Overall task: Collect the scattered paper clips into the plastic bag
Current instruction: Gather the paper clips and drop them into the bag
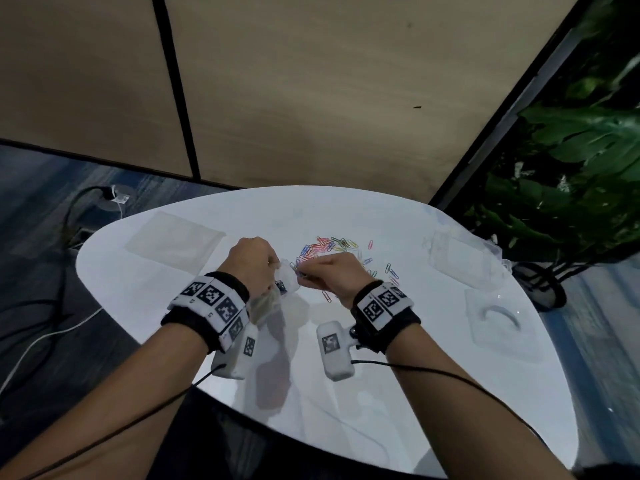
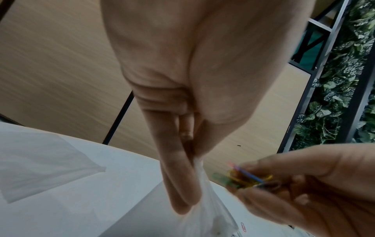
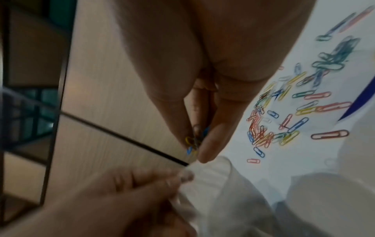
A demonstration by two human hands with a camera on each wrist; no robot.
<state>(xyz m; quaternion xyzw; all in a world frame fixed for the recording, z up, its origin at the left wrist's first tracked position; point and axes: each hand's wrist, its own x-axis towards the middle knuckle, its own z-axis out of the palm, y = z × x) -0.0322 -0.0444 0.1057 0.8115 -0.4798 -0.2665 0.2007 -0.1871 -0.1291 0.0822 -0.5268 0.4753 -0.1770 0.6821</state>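
Clear plastic bag [image 1: 277, 299] is hanging lengthwise from the left hand [image 1: 251, 263], which is pinching its rim, mouth up, above the white table [image 1: 381, 393]. Right hand [image 1: 334, 277] is gripping a bunch of paper clips [image 2: 246, 178] beside the mouth; a scattered pile of clips [image 3: 270, 121] is lying beyond.

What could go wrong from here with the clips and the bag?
1. The right hand pinches several paper clips at once; some may miss the bag's mouth.
2. The left hand holds the plastic bag by one edge only, so the limp mouth may close.
3. The right forearm hovers over the loose clips and could scatter them.
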